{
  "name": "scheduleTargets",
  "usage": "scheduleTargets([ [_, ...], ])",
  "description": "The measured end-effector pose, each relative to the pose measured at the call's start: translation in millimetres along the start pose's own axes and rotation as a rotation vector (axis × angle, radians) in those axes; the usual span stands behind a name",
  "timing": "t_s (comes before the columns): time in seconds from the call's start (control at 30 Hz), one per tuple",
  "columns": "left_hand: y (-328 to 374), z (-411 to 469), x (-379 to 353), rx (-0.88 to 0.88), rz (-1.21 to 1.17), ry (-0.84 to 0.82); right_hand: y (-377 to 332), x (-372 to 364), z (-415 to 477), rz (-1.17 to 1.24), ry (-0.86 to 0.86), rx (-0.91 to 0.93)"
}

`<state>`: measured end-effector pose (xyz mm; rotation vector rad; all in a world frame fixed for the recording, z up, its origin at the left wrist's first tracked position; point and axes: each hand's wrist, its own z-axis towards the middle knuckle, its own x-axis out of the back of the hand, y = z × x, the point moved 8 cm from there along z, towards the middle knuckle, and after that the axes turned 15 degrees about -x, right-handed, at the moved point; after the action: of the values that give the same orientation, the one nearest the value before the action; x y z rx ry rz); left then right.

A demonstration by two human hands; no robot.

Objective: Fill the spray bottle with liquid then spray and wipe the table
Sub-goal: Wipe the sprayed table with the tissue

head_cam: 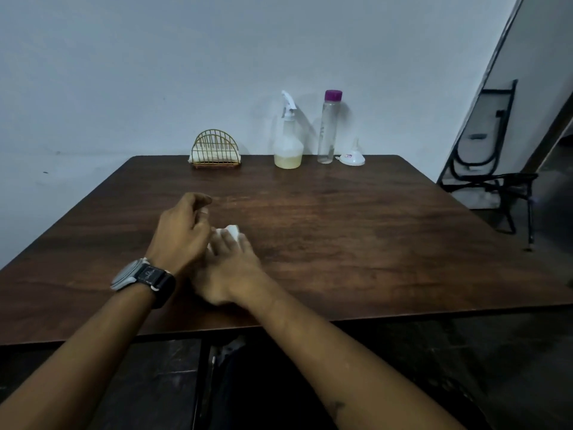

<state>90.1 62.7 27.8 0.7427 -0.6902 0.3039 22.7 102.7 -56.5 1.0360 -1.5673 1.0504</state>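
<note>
The hands meet mid-worktop (341,237), the right hand (228,268) pressing a white tissue (232,232) flat and the left hand (183,231) loosely curled, empty, beside it, while the spray bottle (288,144), partly filled, stands at the far edge, so wiping seems underway.

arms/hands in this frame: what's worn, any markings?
Both forearms bare, no sleeves or gloves. Left hand: wrist carries a watch with a dark face, grey case and black strap. Right hand: nothing worn; a small dark mark shows on that forearm.
</note>
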Motion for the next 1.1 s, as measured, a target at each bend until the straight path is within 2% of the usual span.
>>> scheduleTargets([
  [0.33,20,-22,-45,0.035,-0.087,-0.078,297,41,-68,0.048,0.064,-0.591],
  [0.47,25,-26,-47,0.039,-0.124,-0.075,346,38,-92,0.101,0.098,-0.729],
  [0.57,21,-29,-40,0.049,-0.136,-0.072,319,35,-92,0.132,0.09,-0.748],
  [0.63,12,-31,-27,0.061,-0.128,-0.04,273,30,-86,0.1,0.08,-0.701],
  [0.93,-27,-61,34,0.127,-0.019,0.057,-44,-23,-68,0.044,0.045,-0.03],
  [1.0,-29,-66,41,0.136,-0.008,0.071,-79,-28,-75,-0.018,0.041,0.059],
  [1.1,-24,-68,43,0.132,-0.004,0.077,-74,-27,-80,0.055,0.09,0.073],
])
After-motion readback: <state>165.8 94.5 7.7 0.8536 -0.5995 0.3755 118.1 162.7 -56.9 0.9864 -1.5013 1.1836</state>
